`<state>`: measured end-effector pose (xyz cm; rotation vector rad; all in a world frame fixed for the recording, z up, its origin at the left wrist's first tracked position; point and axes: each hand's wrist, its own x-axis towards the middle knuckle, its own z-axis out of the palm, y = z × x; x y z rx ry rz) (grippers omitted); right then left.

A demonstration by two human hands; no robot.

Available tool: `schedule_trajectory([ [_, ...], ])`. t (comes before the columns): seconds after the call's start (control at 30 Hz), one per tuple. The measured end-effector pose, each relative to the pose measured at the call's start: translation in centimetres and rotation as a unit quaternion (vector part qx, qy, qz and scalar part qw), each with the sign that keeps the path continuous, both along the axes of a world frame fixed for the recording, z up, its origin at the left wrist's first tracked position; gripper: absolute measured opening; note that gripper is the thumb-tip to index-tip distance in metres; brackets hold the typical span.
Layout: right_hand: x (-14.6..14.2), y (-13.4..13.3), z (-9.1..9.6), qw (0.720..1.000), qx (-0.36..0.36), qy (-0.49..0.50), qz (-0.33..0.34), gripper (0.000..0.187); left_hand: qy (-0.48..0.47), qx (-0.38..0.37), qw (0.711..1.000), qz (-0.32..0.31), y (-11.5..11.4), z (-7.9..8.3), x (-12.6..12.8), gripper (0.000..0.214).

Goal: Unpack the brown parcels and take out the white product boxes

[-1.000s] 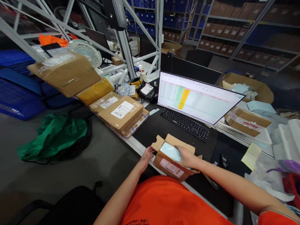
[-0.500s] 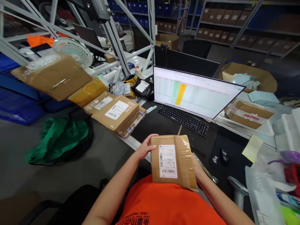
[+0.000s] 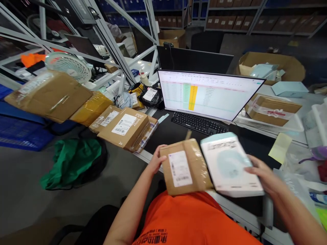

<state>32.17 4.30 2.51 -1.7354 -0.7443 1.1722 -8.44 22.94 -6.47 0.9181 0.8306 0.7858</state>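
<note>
My left hand [image 3: 156,160] grips the left edge of a brown cardboard box [image 3: 196,166], its thumb over the front. A white shipping label [image 3: 180,168] is stuck on that box, and shiny clear tape runs along its right side. In my right hand [image 3: 260,172] is a white and pale-blue product box [image 3: 231,163], tilted and slightly blurred, held by its right edge with the thumb on the face. The two boxes are side by side in front of my orange shirt, the white one by the cardboard box's right side.
A monitor [image 3: 209,97] with a spreadsheet and a black keyboard [image 3: 199,123] stand ahead. Stacked parcels [image 3: 124,127] lie on the left. At the right are an open carton [image 3: 274,110], a yellow paper [image 3: 280,148] and plastic bags. A green bag [image 3: 74,160] rests on the floor.
My right hand has left the cardboard box's right side and moved right, now holding the white box, which was not visible before. The cardboard box has shifted slightly left in my left hand.
</note>
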Motion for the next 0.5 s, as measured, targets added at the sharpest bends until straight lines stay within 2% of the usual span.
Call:
schedule_trajectory([
  [0.07, 2.0, -0.8, 0.9, 0.988, -0.016, -0.124, -0.092, 0.060, 0.035, -0.027, 0.998, 0.045, 0.3, -2.1, -1.1, 0.073],
  [0.1, 2.1, -0.9, 1.3, 0.968, -0.018, -0.219, -0.117, 0.060, 0.047, -0.045, 0.996, 0.054, 0.4, -3.2, -1.3, 0.074],
  [0.13, 1.5, -0.8, 1.5, 0.940, -0.019, -0.320, -0.118, 0.060, 0.055, -0.060, 0.995, 0.061, 0.5, -4.2, -1.3, 0.076],
  [0.2, -1.5, 0.0, 1.4, 0.871, -0.008, -0.485, -0.075, 0.058, 0.075, -0.064, 0.991, 0.086, 0.7, -5.9, -0.7, 0.078],
  [0.27, -5.8, 1.5, 0.6, 0.826, 0.034, -0.562, -0.015, 0.053, 0.134, -0.025, 0.982, 0.135, 0.7, -6.6, 0.0, 0.080],
  [0.33, -10.0, 3.0, -0.8, 0.801, 0.093, -0.590, 0.032, 0.051, 0.208, 0.033, 0.959, 0.189, 0.5, -6.4, 0.2, 0.083],
  [0.4, -13.1, 4.1, -2.3, 0.780, 0.156, -0.601, 0.080, 0.053, 0.263, 0.091, 0.931, 0.235, -0.4, -5.5, 0.0, 0.079],
  [0.47, -15.0, 4.8, -3.8, 0.761, 0.213, -0.600, 0.129, 0.054, 0.271, 0.117, 0.928, 0.228, -2.0, -4.0, -0.1, 0.063],
  [0.5, -15.6, 4.9, -4.5, 0.752, 0.239, -0.596, 0.152, 0.054, 0.250, 0.110, 0.941, 0.201, -3.1, -3.3, 0.2, 0.058],
])
